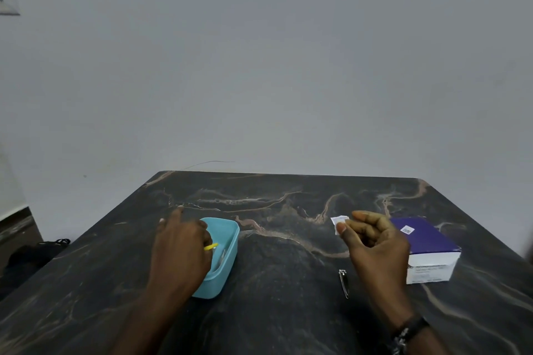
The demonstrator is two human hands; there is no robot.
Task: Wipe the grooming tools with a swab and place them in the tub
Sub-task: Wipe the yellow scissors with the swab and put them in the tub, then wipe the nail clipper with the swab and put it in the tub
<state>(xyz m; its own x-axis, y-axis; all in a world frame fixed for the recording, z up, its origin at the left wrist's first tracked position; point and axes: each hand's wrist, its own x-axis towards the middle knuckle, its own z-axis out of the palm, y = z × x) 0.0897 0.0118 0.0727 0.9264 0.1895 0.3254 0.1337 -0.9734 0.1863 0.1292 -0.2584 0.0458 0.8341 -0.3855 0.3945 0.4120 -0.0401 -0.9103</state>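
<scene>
A light blue tub [227, 242] stands on the dark marble table [288, 311], left of centre. My left hand [180, 251] hovers over the tub's left side and pinches a small yellow tool [211, 247] above the tub's inside. A pale slim tool [222, 258] lies in the tub. My right hand [375, 242] is raised to the right and pinches a small white swab [338, 222] between thumb and fingers. A metal nail clipper [343, 282] lies on the table below my right hand.
A purple and white box [427, 251] sits on the table behind my right hand. A grey wall [259, 66] rises beyond the table's far edge. Dark items [34, 253] lie on the floor at the left.
</scene>
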